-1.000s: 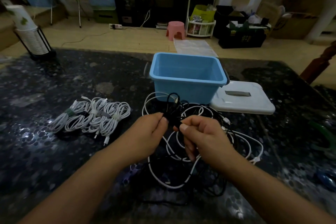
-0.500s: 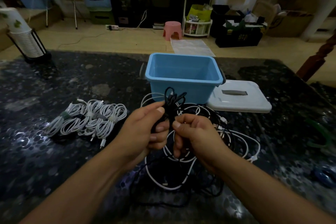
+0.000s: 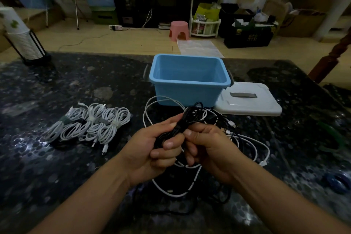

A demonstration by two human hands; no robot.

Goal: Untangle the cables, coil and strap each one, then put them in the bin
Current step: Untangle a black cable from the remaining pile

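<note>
Dark speckled counter [image 3: 57, 157] fills the view, and the blue bin [image 3: 187, 83] stands at its far middle, open at the top, nothing visible inside. Just right of it, the white lid [image 3: 250, 103] lies flat on the counter, touching the bin's corner. In front of the bin, a loose tangle of white and black cables [image 3: 247, 144] sprawls on the counter. Off to the left, a row of coiled white cables [image 3: 89, 123] lies side by side, each strapped at the middle. Over the tangle, the left hand [image 3: 152, 150] has its fingers curled round a bunched black cable [image 3: 182, 125], while the right hand [image 3: 210, 148] pinches the same bundle just beside it, both hands almost touching.
</note>
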